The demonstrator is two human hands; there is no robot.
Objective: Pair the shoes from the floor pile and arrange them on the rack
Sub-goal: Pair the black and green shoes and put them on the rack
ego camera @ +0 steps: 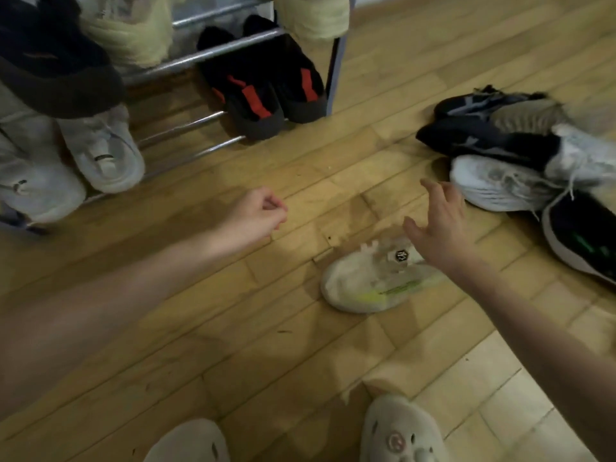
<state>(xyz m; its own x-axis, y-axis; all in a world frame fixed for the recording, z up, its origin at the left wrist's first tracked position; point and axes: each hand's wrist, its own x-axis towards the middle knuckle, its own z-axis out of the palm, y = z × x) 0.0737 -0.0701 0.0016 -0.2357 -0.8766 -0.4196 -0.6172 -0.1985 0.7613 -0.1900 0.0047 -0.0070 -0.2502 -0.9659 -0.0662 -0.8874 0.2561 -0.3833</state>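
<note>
Wood floor [206,315] w/ shoe pile [520,155] at right, rack [213,55] upper left. Right hand [440,228] over cream sneaker [370,281], fingers spread wide, empty. Left hand [256,215] curled into loose fist, holding nothing.

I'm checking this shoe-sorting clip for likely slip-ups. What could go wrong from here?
1. The right hand reaches open toward the pile, where laces of a white sneaker trail loose; pulling one shoe may drag its neighbours along.
2. The cream shoe with the yellow-green stripe lies alone under that arm and may be overlooked, or mismatched.
3. Several pile shoes are dark and look alike, so a wrong pair could reach the rack.
</note>
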